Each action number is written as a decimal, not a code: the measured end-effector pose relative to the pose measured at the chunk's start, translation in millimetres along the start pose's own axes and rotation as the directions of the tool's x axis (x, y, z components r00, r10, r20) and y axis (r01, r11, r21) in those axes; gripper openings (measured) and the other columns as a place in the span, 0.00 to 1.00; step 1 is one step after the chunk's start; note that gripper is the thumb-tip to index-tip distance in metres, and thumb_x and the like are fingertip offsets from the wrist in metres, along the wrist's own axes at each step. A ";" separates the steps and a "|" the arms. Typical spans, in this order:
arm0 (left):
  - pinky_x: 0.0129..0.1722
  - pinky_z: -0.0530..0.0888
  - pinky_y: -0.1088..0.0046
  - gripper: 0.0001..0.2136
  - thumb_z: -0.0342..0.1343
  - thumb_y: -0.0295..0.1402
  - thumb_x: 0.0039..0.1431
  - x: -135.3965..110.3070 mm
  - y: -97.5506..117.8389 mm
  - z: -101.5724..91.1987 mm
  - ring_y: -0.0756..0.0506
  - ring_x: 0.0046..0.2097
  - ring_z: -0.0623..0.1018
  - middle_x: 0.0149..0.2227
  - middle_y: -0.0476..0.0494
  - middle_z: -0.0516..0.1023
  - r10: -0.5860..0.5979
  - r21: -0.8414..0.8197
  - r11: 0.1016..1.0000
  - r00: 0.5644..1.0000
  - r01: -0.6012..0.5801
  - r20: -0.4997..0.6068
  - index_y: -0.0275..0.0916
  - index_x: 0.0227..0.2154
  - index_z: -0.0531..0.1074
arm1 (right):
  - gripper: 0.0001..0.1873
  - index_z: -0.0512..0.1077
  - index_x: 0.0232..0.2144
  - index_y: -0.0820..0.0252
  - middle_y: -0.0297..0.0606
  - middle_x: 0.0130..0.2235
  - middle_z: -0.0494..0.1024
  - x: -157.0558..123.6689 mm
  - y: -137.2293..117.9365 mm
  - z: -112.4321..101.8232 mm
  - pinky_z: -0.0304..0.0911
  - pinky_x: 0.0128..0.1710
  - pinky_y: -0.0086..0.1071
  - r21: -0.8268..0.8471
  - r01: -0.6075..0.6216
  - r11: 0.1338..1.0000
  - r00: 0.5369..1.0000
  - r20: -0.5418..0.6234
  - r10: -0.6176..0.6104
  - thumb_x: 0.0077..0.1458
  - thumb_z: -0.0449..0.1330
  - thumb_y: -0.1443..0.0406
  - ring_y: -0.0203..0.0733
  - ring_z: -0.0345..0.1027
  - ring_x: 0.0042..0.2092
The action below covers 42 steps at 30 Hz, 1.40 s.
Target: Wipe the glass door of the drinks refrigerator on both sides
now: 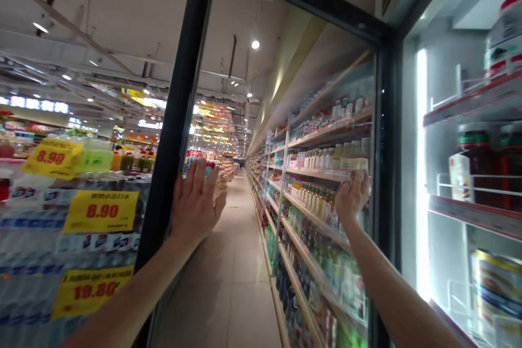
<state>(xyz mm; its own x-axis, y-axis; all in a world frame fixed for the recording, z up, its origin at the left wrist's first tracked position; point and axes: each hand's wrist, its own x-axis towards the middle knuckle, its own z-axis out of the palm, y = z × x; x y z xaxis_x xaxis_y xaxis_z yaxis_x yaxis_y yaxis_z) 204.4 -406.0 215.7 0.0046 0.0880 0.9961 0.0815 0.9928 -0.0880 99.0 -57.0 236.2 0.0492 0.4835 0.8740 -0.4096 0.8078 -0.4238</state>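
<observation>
The glass fridge door (379, 185) stands swung out in front of me, its dark frame slanting on the left. My left hand (198, 198) lies flat at the left side of the glass, next to the frame, with its fingers stretched out and the thumb apart. Farther right, my right hand (354, 196) is raised close to the glass near the hinge side. Its fingers are curled. A pale patch shows at its fingertips, but I cannot tell whether it is held or seen through the glass.
At right, the lit fridge holds dark bottles (485, 168) and gold-and-white cans (497, 288) on wire-fronted shelves. Through the glass, long drink shelves (310, 217) line a tiled aisle (228, 283). Packs of bottled water (24, 261) with yellow price signs (101, 211) stand at left.
</observation>
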 end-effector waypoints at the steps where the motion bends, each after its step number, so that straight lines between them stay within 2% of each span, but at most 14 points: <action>1: 0.61 0.50 0.52 0.28 0.49 0.38 0.59 -0.4 0.6 -0.5 0.38 0.66 0.50 0.64 0.35 0.52 0.002 0.003 1.000 1.000 -0.002 -0.004 0.40 0.61 0.52 | 0.25 0.63 0.55 0.62 0.52 0.61 0.57 -2.7 -11.7 1.0 0.50 0.56 0.57 0.013 0.038 0.999 0.999 0.013 -0.038 0.56 0.44 0.64 0.55 0.49 0.62; 4: 0.61 0.50 0.53 0.28 0.50 0.38 0.59 -3.0 0.6 -0.9 0.39 0.66 0.50 0.64 0.36 0.51 0.015 0.003 1.000 1.000 -0.015 -0.013 0.41 0.62 0.51 | 0.23 0.63 0.55 0.57 0.46 0.62 0.57 -28.1 -52.4 -0.2 0.47 0.58 0.52 0.092 0.380 0.920 0.914 0.118 -0.389 0.57 0.45 0.65 0.51 0.46 0.64; 8: 0.61 0.51 0.54 0.28 0.50 0.37 0.59 -3.7 -2.7 2.3 0.39 0.65 0.51 0.64 0.36 0.52 0.025 0.010 1.000 0.999 -0.025 -0.027 0.42 0.62 0.51 | 0.22 0.62 0.54 0.52 0.40 0.60 0.61 -46.7 -66.5 -3.3 0.43 0.61 0.48 0.224 0.733 0.642 0.613 0.189 -0.767 0.57 0.47 0.67 0.45 0.44 0.65; 10: 0.61 0.52 0.54 0.28 0.49 0.36 0.59 -3.5 -4.2 4.4 0.39 0.65 0.51 0.64 0.36 0.53 0.037 0.029 0.999 0.999 -0.036 -0.040 0.42 0.62 0.51 | 0.23 0.60 0.56 0.53 0.41 0.60 0.62 -30.3 -46.9 -1.9 0.44 0.61 0.49 0.175 0.689 0.703 0.673 0.203 -0.711 0.57 0.46 0.66 0.45 0.46 0.64; 13: 0.60 0.53 0.54 0.28 0.48 0.34 0.60 -3.9 -5.4 6.9 0.39 0.65 0.51 0.64 0.35 0.53 0.054 0.058 0.997 0.997 -0.050 -0.057 0.40 0.62 0.50 | 0.27 0.56 0.59 0.60 0.49 0.60 0.60 11.7 -11.8 3.8 0.47 0.58 0.55 0.025 0.323 0.946 0.940 0.107 -0.324 0.57 0.44 0.64 0.51 0.50 0.63; 16: 0.61 0.52 0.53 0.28 0.47 0.34 0.60 -4.7 -5.9 8.6 0.39 0.66 0.50 0.64 0.34 0.53 0.060 0.065 0.996 0.996 -0.056 -0.059 0.39 0.62 0.49 | 0.29 0.55 0.59 0.67 0.55 0.61 0.59 30.8 -10.6 10.3 0.49 0.56 0.56 0.007 0.056 0.998 0.998 -0.007 -0.056 0.57 0.43 0.63 0.55 0.50 0.62; 20: 0.61 0.52 0.54 0.28 0.48 0.34 0.60 -5.6 -7.7 11.6 0.39 0.65 0.50 0.64 0.35 0.52 0.054 0.060 0.997 0.997 -0.051 -0.054 0.40 0.62 0.49 | 0.27 0.55 0.60 0.57 0.45 0.62 0.58 -10.6 -66.4 15.0 0.46 0.59 0.51 0.099 0.442 0.892 0.884 0.118 -0.452 0.58 0.44 0.64 0.49 0.46 0.64; 23: 0.61 0.53 0.54 0.28 0.48 0.35 0.60 -5.9 -9.5 13.8 0.39 0.65 0.51 0.64 0.36 0.53 0.052 0.055 0.997 0.997 -0.048 -0.063 0.41 0.62 0.49 | 0.25 0.60 0.57 0.52 0.39 0.60 0.62 -44.2 -99.0 14.7 0.40 0.62 0.48 0.228 0.768 0.598 0.572 0.176 -0.801 0.56 0.47 0.66 0.44 0.42 0.65; 25: 0.60 0.53 0.54 0.28 0.48 0.35 0.60 -6.2 -10.3 14.3 0.39 0.65 0.51 0.64 0.36 0.53 0.051 0.054 0.997 0.997 -0.048 -0.063 0.40 0.62 0.49 | 0.24 0.62 0.54 0.51 0.37 0.59 0.63 -43.3 -97.1 13.2 0.39 0.63 0.47 0.246 0.825 0.509 0.474 0.189 -0.860 0.55 0.48 0.67 0.44 0.42 0.65; 27: 0.60 0.53 0.54 0.27 0.47 0.36 0.60 -6.4 -10.2 13.7 0.39 0.65 0.51 0.64 0.35 0.52 0.049 0.053 0.998 0.997 -0.046 -0.056 0.40 0.62 0.51 | 0.24 0.62 0.55 0.51 0.38 0.60 0.62 -21.1 -77.2 12.0 0.41 0.62 0.49 0.185 0.772 0.608 0.570 0.221 -0.791 0.55 0.47 0.67 0.45 0.44 0.65; 31: 0.61 0.53 0.54 0.26 0.47 0.36 0.60 -6.5 -8.2 11.4 0.39 0.66 0.50 0.64 0.36 0.52 0.039 0.051 0.998 0.999 -0.037 -0.038 0.39 0.61 0.53 | 0.27 0.58 0.58 0.55 0.44 0.62 0.57 47.8 -27.8 13.0 0.48 0.57 0.56 0.002 0.323 0.946 0.935 0.152 -0.320 0.55 0.45 0.65 0.52 0.48 0.63; 33: 0.61 0.52 0.54 0.26 0.48 0.36 0.60 -6.2 -7.1 10.7 0.39 0.66 0.50 0.64 0.36 0.52 0.040 0.051 0.998 0.998 -0.038 -0.040 0.39 0.61 0.53 | 0.28 0.56 0.59 0.60 0.49 0.62 0.56 66.6 -22.8 15.0 0.49 0.56 0.58 -0.022 0.117 0.993 0.990 0.083 -0.115 0.55 0.44 0.64 0.55 0.49 0.62; 36: 0.61 0.52 0.55 0.26 0.47 0.36 0.60 -5.8 -7.3 11.4 0.39 0.66 0.50 0.64 0.36 0.52 0.040 0.049 0.998 0.998 -0.037 -0.050 0.39 0.61 0.53 | 0.28 0.56 0.59 0.59 0.47 0.63 0.55 55.6 -50.8 20.3 0.48 0.57 0.56 0.007 0.239 0.971 0.963 0.127 -0.237 0.56 0.43 0.64 0.53 0.45 0.64; 42: 0.60 0.54 0.55 0.25 0.46 0.36 0.61 -6.4 -11.4 14.9 0.40 0.65 0.50 0.63 0.35 0.54 0.037 0.037 0.999 0.998 -0.035 -0.041 0.39 0.60 0.54 | 0.24 0.60 0.57 0.51 0.37 0.63 0.55 12.4 -102.9 24.3 0.43 0.61 0.49 0.132 0.723 0.678 0.630 0.279 -0.725 0.57 0.45 0.65 0.44 0.41 0.65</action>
<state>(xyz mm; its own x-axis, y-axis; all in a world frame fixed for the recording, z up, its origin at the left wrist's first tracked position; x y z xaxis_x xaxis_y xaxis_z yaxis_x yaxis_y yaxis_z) 188.6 -416.7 210.3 0.0488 0.1209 0.9915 0.0444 0.9914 -0.1231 119.6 -142.4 296.4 0.0739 -0.3755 0.9239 -0.3622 0.8530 0.3757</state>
